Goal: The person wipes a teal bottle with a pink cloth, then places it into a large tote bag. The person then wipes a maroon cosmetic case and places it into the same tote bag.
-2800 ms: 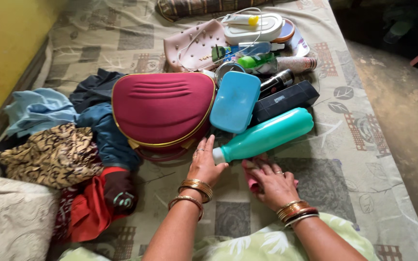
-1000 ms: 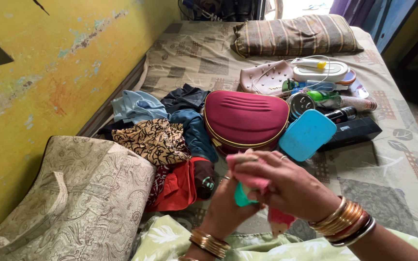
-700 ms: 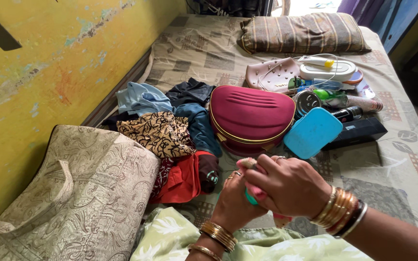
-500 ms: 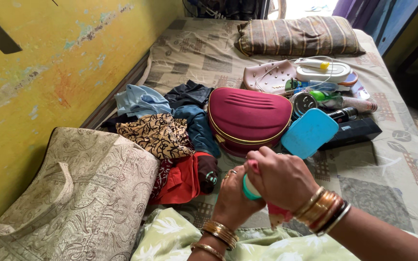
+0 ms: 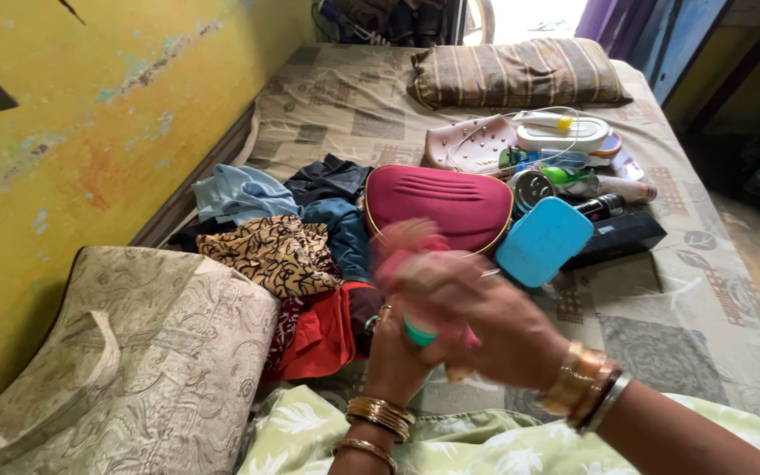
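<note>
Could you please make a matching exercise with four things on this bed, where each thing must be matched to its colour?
Things:
1. domed case
2. flat lidded box
3. long box
4. pillow

Colours:
A. black
B. brown with stripes
C. magenta
D. light blue

Pairs: 1-C, 2-D, 3-A, 4-B
</note>
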`<action>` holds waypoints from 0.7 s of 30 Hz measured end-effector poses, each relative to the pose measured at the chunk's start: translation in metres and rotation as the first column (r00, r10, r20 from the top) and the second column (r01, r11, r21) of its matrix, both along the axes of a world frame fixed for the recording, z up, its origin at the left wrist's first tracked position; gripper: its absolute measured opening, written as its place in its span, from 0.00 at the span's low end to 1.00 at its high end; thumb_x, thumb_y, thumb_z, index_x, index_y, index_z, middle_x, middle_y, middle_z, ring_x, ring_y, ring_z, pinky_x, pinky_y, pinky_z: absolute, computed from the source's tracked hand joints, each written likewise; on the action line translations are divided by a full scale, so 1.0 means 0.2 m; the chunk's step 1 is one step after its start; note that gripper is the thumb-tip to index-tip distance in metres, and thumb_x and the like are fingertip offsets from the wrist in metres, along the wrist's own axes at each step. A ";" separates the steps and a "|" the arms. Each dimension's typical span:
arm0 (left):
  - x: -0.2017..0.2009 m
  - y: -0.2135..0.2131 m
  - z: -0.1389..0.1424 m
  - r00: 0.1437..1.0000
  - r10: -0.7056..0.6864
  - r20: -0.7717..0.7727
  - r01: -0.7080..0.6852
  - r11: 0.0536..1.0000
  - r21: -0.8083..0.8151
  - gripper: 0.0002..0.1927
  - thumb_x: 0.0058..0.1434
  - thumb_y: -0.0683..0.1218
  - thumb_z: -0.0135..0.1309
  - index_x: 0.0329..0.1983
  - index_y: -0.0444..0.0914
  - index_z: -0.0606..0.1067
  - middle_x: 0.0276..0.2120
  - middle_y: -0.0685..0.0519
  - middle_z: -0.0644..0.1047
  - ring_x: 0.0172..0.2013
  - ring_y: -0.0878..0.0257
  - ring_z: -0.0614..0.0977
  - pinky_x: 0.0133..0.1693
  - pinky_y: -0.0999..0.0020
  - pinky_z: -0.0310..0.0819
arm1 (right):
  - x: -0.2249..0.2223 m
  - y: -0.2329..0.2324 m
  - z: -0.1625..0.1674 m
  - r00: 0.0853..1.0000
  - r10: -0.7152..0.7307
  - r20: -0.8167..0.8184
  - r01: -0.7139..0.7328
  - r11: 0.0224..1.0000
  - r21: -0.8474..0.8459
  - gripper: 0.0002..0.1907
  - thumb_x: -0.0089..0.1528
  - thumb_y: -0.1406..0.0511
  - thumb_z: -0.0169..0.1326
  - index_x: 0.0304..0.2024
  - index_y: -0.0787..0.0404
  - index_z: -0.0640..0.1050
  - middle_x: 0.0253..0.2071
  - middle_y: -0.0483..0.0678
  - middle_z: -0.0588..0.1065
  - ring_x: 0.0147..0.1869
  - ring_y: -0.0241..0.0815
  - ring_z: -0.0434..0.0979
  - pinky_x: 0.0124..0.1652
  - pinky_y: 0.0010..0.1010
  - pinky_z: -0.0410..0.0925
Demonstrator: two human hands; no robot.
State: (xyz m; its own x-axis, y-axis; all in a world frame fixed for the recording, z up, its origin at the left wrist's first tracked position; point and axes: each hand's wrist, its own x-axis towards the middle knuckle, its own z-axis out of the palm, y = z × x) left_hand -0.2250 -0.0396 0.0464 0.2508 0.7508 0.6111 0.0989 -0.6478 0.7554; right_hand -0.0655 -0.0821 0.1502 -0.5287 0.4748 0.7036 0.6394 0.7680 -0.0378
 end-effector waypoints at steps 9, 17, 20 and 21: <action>0.17 0.22 -0.14 0.994 0.106 -0.022 -0.108 0.987 -0.119 0.28 0.52 0.43 0.66 0.54 0.31 0.71 0.44 0.41 0.81 0.47 0.52 0.82 0.48 0.61 0.76 | -0.15 0.41 0.02 0.925 -0.372 0.074 0.333 0.703 -0.628 0.09 0.64 0.57 0.53 0.35 0.50 0.82 0.37 0.44 0.80 0.45 0.44 0.80 0.49 0.38 0.72; 0.04 0.14 -0.24 0.935 0.001 0.355 0.103 0.956 -0.274 0.32 0.55 0.44 0.68 0.61 0.33 0.69 0.52 0.48 0.78 0.49 0.58 0.82 0.50 0.63 0.80 | 0.01 0.50 -0.27 0.211 -0.429 -0.878 -0.764 0.488 -0.422 0.20 0.74 0.55 0.45 0.48 0.67 0.75 0.47 0.53 0.78 0.49 0.47 0.78 0.52 0.42 0.73; 0.00 0.11 -0.25 0.853 0.083 0.516 0.199 0.862 -0.467 0.34 0.54 0.44 0.68 0.62 0.35 0.69 0.52 0.50 0.77 0.49 0.59 0.80 0.51 0.63 0.78 | 0.07 0.39 -0.31 0.002 -0.527 -0.850 -0.821 0.484 -0.302 0.25 0.69 0.51 0.41 0.51 0.67 0.73 0.52 0.55 0.79 0.51 0.51 0.80 0.53 0.45 0.73; 0.00 0.11 -0.23 0.865 0.109 0.489 0.178 0.846 -0.503 0.33 0.55 0.45 0.67 0.63 0.35 0.69 0.53 0.50 0.77 0.50 0.59 0.79 0.52 0.62 0.76 | 0.06 0.34 -0.31 0.019 -0.499 -0.867 -0.797 0.516 -0.314 0.28 0.71 0.50 0.40 0.54 0.69 0.73 0.52 0.58 0.78 0.50 0.52 0.79 0.53 0.46 0.72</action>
